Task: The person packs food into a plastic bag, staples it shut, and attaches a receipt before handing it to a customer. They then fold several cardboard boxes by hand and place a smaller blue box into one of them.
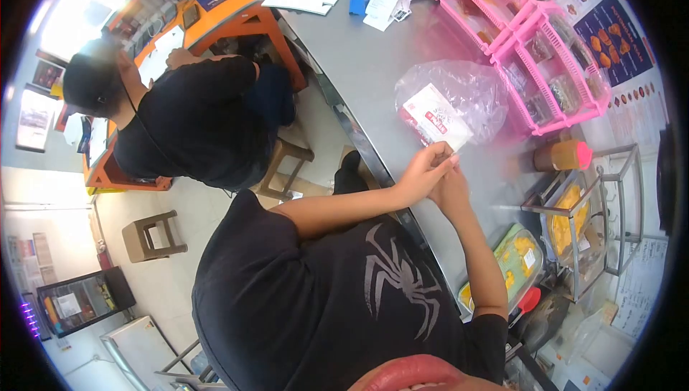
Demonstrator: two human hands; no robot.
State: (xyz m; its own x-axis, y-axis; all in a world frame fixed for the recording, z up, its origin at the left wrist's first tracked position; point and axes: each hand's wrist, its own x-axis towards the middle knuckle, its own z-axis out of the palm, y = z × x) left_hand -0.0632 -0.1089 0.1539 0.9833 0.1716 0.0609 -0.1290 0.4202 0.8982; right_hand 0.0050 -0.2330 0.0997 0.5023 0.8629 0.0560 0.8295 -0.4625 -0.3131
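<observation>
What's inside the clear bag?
Within the outline of the clear bag: a white card with red print, and a red patch along its left edge. Can't tell if the card is inside or on top; what's beneath it is covered.

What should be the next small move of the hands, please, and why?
Probably, pinch the near edge of the clear plastic bag with the left hand while the right hand steadies it. Both hands meet close to that edge, beside the white, red-printed paper, and the bag lies spread on the counter. I cannot tell whether either hand grips it.
</observation>
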